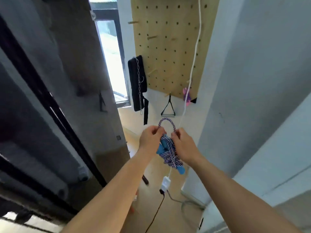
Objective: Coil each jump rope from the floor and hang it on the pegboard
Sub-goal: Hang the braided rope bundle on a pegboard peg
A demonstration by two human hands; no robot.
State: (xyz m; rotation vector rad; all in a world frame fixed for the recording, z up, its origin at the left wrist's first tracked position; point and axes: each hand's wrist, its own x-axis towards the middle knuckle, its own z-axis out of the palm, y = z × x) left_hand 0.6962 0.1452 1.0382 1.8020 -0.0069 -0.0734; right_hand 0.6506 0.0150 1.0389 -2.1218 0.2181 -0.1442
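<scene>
A coiled purple-and-white braided jump rope with blue handles hangs between my hands at mid-frame. A loop of it arches up above my fingers. My left hand pinches the loop's left side, and my right hand pinches its right side. The wooden pegboard stands ahead on the wall, with several wooden pegs sticking out. A pink and purple bundle hangs at the board's lower right.
A black padded belt with a chain hangs at the pegboard's left edge, and a triangular black handle hangs below it. A white cord runs down the board to a white adapter near the floor. Walls close in left and right.
</scene>
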